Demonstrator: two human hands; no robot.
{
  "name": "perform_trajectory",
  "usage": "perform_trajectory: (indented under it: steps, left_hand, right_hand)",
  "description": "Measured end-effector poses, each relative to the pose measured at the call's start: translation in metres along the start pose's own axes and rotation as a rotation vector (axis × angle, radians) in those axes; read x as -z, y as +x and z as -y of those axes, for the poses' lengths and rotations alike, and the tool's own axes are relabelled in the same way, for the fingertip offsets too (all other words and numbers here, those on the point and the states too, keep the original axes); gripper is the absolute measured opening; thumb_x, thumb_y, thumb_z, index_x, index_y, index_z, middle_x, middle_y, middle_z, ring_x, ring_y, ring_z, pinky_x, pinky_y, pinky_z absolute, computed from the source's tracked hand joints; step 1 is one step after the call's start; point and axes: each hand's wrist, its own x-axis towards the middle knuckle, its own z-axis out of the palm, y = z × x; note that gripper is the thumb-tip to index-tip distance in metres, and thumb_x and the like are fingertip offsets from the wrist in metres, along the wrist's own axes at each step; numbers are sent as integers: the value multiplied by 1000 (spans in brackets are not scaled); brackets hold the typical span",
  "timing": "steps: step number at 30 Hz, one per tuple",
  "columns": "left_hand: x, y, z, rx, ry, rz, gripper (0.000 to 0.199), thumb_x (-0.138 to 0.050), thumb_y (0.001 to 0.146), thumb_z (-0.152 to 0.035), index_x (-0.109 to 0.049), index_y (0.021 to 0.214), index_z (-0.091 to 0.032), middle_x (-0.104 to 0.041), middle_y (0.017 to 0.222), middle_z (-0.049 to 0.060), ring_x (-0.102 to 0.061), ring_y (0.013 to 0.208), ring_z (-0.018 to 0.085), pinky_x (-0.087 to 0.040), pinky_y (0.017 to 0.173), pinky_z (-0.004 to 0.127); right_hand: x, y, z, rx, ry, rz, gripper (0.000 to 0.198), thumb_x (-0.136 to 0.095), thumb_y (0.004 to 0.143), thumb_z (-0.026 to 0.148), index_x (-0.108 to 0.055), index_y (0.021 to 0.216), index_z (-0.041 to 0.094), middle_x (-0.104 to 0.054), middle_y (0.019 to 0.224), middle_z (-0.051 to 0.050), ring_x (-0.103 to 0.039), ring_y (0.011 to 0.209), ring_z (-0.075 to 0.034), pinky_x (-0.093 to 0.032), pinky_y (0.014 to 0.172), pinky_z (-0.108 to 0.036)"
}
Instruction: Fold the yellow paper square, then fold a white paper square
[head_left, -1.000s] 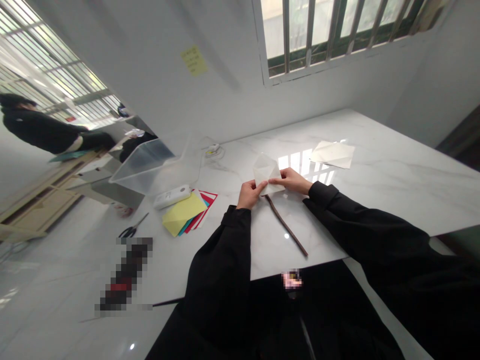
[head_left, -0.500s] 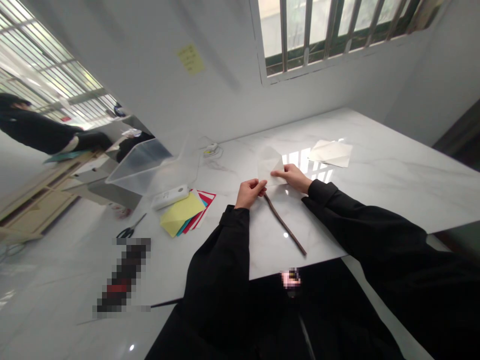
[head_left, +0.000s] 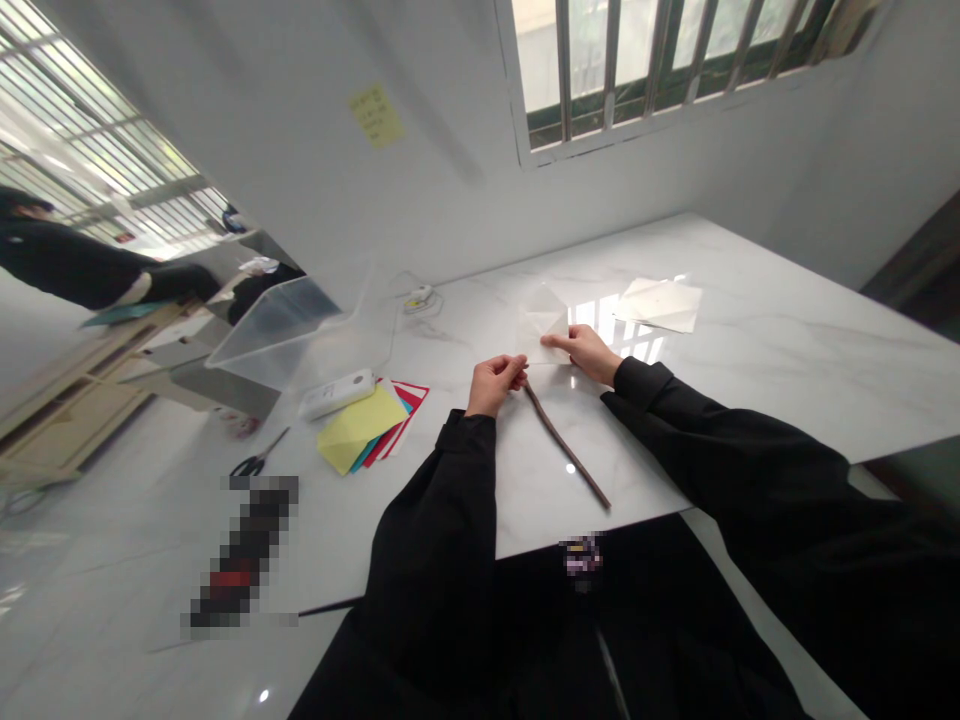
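My right hand [head_left: 589,352] pinches a folded, slightly see-through white paper [head_left: 551,310] shaped like a small envelope, the thumb lying on its front. Just left of the paper's lower corner is my left hand [head_left: 495,384], its thumb and fingertips pressed together. Whatever those fingers hold, if anything, is too small to make out. A thin brown stick [head_left: 562,438] lies slanting on the table, its upper end close beside the left fingers, its lower end near the table's front edge.
To the left lie coloured papers [head_left: 360,428], a white power strip [head_left: 337,393], scissors [head_left: 255,462] and a clear plastic bin [head_left: 274,325]. White sheets [head_left: 660,303] rest at the back right of the marble-patterned table [head_left: 765,370]. Another person [head_left: 67,255] sits far left.
My left fingertips have come slightly away from the paper's lower corner, to the left. The right hand keeps its hold on the paper, which now faces me a little flatter.
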Motion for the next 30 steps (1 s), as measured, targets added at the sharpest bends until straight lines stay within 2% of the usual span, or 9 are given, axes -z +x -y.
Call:
perform_trajectory:
  steps: [8,15,17,21,24,27,30]
  left_hand:
    - [0,1,2,7,-17,19,52,-84,68,-64,-71,73,-14,-67,62,4,-58,53,11,-44,54,24]
    - [2,0,1,27,-3,22,62,-76,71,-74,-66,65,-14,-59,54,2,-52,45,10,-40,46,23]
    - [3,0,1,21,1,-10,62,-74,72,-75,-63,65,-15,-57,53,1,-52,46,9,-40,46,22]
    - [3,1,-2,-4,-73,-67,56,-81,68,-67,-66,88,-17,-64,69,-1,-57,54,9,-46,52,20]
    - [5,0,-4,-16,-162,-83,65,-88,64,-57,-66,111,-19,-70,86,1,-64,68,12,-52,60,22]
    - [7,1,-3,-48,-177,-77,66,-92,59,-49,-67,112,-18,-72,93,3,-67,77,15,-56,68,27]
    - [9,3,1,-65,-156,-93,59,-92,59,-47,-69,104,-17,-73,98,6,-68,79,16,-57,71,29]
  right_hand:
    - [-1,1,-2,-4,31,-6,29,-82,76,40,-67,77,14,-65,65,-5,-59,65,-17,-44,55,-26]
    - [0,1,-2,-42,-3,27,29,-79,76,41,-67,74,14,-63,63,-3,-47,52,-11,-30,44,-24]
    - [0,-1,0,-72,2,70,28,-79,76,39,-70,78,13,-66,66,-3,-49,52,-10,-32,44,-23]
    - [0,-6,5,-120,8,232,27,-80,73,33,-76,87,11,-77,85,-9,-65,68,-16,-48,58,-23]
    - [3,-9,8,-148,-54,384,27,-83,71,32,-79,89,12,-78,90,-9,-68,74,-18,-52,64,-24]
    - [4,-10,9,-171,-105,448,28,-83,71,34,-79,89,12,-78,86,-9,-67,70,-18,-50,61,-25]
    - [3,-9,8,-166,-120,423,28,-83,71,36,-79,87,12,-77,84,-8,-67,68,-17,-49,59,-24]
